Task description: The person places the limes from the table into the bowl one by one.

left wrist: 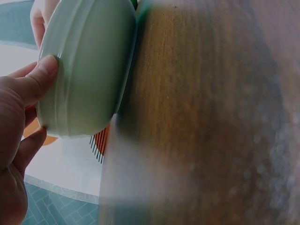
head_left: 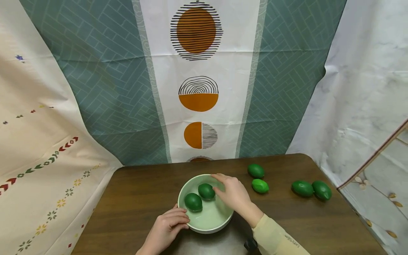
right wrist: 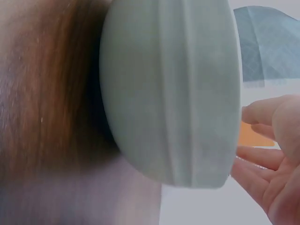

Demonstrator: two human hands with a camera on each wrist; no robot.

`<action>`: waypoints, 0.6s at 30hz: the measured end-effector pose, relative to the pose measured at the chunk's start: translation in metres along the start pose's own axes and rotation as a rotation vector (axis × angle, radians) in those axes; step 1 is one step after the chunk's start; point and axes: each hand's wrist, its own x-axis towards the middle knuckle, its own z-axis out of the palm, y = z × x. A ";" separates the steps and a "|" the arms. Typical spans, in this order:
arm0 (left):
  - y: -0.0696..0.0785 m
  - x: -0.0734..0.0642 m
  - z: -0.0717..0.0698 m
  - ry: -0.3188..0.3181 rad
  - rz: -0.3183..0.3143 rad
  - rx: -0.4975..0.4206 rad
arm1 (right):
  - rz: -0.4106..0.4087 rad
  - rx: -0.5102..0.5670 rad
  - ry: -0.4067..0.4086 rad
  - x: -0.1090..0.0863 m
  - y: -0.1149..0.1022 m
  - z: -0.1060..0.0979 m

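A pale green bowl (head_left: 205,221) stands on the wooden table with two dark green limes (head_left: 193,202) inside, side by side toward its left and back. My left hand (head_left: 169,225) holds the bowl's left rim; in the left wrist view its thumb (left wrist: 47,68) lies on the outer wall just below the edge. Over the right side of the bowl is my right hand (head_left: 234,193), fingertips at the far rim and thumb over the inside near one lime. The right wrist view has that hand's fingers (right wrist: 260,157) spread beside the rim, gripping nothing.
To the bowl's right lie a dark lime (head_left: 256,170) and a brighter green lime (head_left: 260,186). Farther right, two more dark limes (head_left: 302,188) touch each other. A patterned cloth (head_left: 200,63) hangs behind the table (head_left: 140,194). A small black object (head_left: 250,244) sits by the right sleeve.
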 end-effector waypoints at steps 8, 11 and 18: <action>0.000 0.000 -0.001 -0.008 0.003 0.003 | -0.015 0.006 0.106 -0.005 0.014 -0.017; 0.000 0.000 -0.001 -0.011 0.004 0.003 | 0.005 0.005 0.122 -0.008 0.023 -0.023; 0.002 0.003 -0.002 -0.022 -0.007 0.012 | 0.084 0.017 0.124 -0.019 0.049 -0.040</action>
